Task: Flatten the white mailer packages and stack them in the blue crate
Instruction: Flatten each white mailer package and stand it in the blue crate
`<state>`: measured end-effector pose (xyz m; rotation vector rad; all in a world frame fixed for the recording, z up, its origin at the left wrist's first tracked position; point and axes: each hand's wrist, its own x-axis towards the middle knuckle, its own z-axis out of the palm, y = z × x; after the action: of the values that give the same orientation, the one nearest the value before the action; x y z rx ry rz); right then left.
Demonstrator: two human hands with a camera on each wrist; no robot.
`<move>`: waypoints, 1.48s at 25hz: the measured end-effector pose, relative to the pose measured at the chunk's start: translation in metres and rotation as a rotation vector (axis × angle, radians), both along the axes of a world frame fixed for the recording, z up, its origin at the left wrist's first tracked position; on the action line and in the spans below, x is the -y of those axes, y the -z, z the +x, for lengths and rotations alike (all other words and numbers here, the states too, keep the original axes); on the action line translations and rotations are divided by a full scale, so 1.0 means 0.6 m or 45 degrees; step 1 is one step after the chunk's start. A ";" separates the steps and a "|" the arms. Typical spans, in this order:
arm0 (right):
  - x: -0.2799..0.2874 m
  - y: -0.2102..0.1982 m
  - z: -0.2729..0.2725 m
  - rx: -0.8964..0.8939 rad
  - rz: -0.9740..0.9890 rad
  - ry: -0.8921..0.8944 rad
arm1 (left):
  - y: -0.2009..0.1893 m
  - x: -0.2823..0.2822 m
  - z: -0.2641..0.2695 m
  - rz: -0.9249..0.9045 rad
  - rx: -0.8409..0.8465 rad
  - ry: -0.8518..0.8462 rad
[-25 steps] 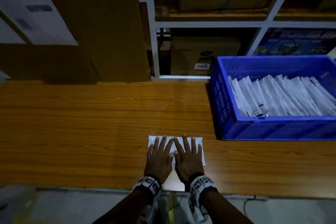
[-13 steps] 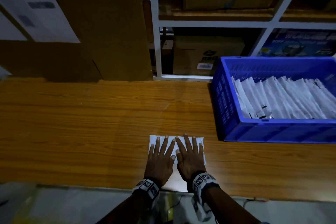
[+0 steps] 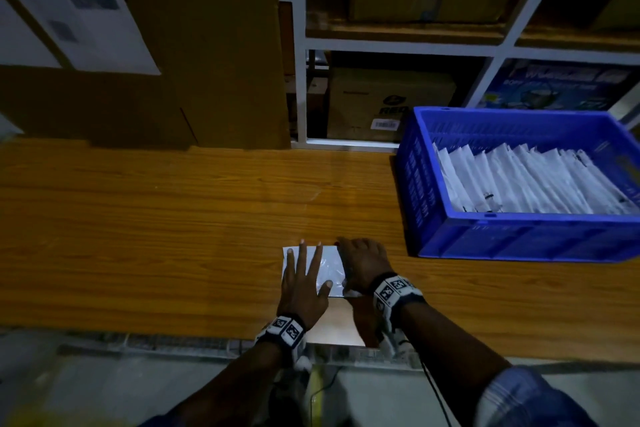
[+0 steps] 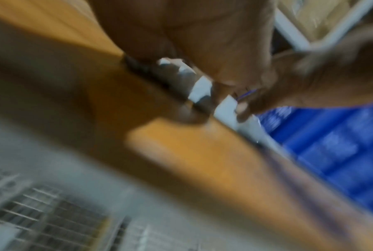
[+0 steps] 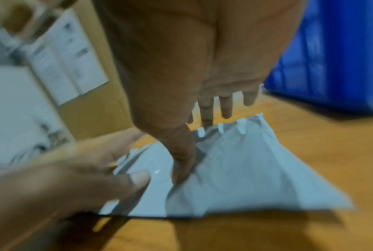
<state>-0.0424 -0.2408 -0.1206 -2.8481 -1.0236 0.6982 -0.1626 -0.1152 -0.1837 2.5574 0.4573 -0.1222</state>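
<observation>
Head: R hand (image 3: 362,262) now gripping mailer (image 3: 329,269) edge

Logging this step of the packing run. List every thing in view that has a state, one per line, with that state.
white mailer: on the wooden table, right side lifted.
left hand: flat on the mailer, fingers spread.
right hand: gripping the mailer's right side, thumb pressed on it.
blue crate: on the table, holding a leaning row of white mailers.
</observation>
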 end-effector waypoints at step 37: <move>0.036 0.113 -0.066 0.164 0.294 0.326 | 0.031 0.010 0.039 0.329 -0.020 0.181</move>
<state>-0.0818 -0.2625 -0.1887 -2.7766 -0.6800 0.3545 -0.1390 -0.1214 -0.2022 2.8448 0.3136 -0.1427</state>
